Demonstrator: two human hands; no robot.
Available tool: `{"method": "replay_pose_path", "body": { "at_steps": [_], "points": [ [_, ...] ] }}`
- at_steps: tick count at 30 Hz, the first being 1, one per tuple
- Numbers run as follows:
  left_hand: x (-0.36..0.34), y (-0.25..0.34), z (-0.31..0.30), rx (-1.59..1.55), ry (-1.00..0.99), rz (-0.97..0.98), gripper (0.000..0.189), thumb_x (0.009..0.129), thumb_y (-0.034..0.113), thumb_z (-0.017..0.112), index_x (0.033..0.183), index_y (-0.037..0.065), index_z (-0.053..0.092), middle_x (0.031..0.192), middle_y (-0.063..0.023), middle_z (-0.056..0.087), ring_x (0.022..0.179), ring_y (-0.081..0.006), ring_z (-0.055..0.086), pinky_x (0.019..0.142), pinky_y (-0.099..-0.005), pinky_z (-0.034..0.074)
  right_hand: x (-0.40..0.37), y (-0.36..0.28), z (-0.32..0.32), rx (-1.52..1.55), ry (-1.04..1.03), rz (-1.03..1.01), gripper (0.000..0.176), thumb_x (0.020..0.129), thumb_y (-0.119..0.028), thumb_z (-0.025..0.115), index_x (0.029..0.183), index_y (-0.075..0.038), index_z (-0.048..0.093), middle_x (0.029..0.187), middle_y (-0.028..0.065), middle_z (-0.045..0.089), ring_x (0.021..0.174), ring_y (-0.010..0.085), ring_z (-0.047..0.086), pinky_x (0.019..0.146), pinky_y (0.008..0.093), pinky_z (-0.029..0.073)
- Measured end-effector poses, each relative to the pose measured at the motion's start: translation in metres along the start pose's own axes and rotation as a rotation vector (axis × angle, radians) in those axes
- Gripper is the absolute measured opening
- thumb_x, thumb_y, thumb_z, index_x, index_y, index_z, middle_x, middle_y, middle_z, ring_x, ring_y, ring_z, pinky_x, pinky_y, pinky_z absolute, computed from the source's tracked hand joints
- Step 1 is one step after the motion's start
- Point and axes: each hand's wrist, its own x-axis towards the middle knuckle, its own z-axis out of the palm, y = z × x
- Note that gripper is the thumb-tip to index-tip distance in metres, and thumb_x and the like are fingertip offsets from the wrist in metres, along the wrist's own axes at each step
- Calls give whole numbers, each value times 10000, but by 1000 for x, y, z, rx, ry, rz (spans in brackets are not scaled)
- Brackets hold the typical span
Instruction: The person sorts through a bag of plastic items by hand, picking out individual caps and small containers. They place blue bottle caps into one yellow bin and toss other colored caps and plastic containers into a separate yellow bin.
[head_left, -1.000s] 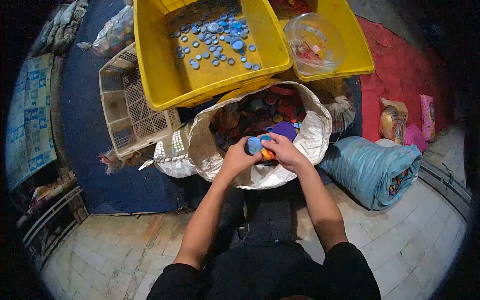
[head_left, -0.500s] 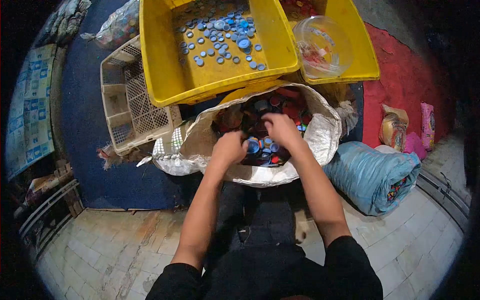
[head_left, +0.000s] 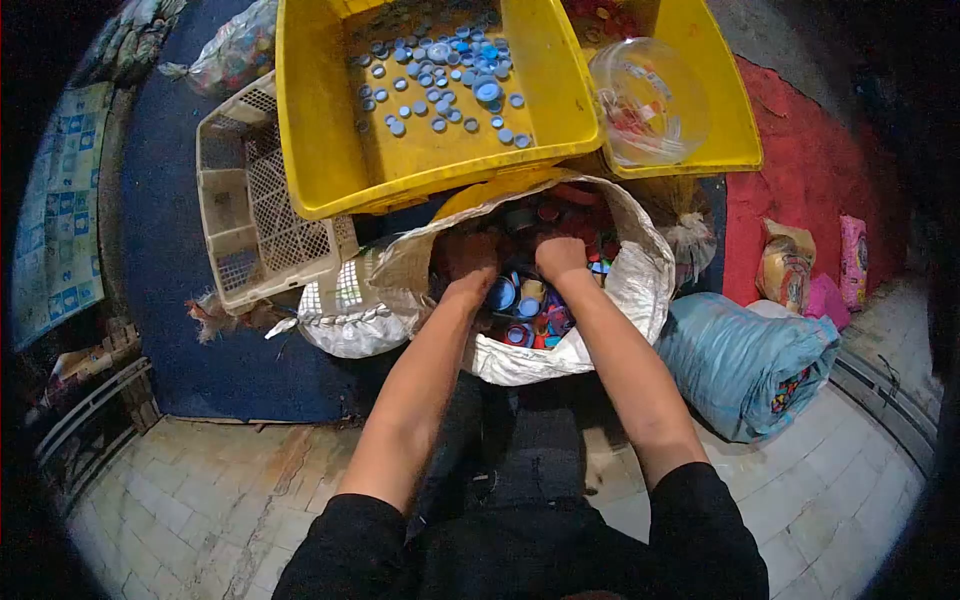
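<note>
A white woven sack (head_left: 640, 270) stands wide open before me, holding many bottle caps (head_left: 525, 305) in blue, red, orange and other colours. My left hand (head_left: 472, 254) is down inside it on the left, dim in the shade, its fingers hidden. To its right, my right hand (head_left: 560, 256) is also in the sack, fingers curled down among the dark contents; whether it holds anything is hidden. Beyond the sack, a yellow tub (head_left: 440, 180) contains scattered blue caps (head_left: 487, 91).
A second yellow tub (head_left: 735, 120) at the back right bears a clear round container (head_left: 650, 100). A beige plastic crate (head_left: 215, 210) lies to the left. At the right are a rolled blue sack (head_left: 745, 355) and small packages (head_left: 787, 265) on red cloth.
Both hands have gone deeper into the sack, my left hand moving forward. More multicoloured caps show at the near side, and the sack's front rim has shifted slightly.
</note>
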Motion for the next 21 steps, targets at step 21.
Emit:
{"method": "replay_pose_path", "body": {
  "at_steps": [21],
  "points": [
    [-90, -16, -59, -950, 139, -130, 284, 832, 268, 704, 888, -4, 644, 860, -104, 654, 823, -194, 602, 801, -326, 465, 0, -15, 17, 100, 288, -138, 242, 735, -141, 599, 941, -64, 700, 924, 179, 685, 821, 354, 669, 714, 449, 536]
  ]
}}
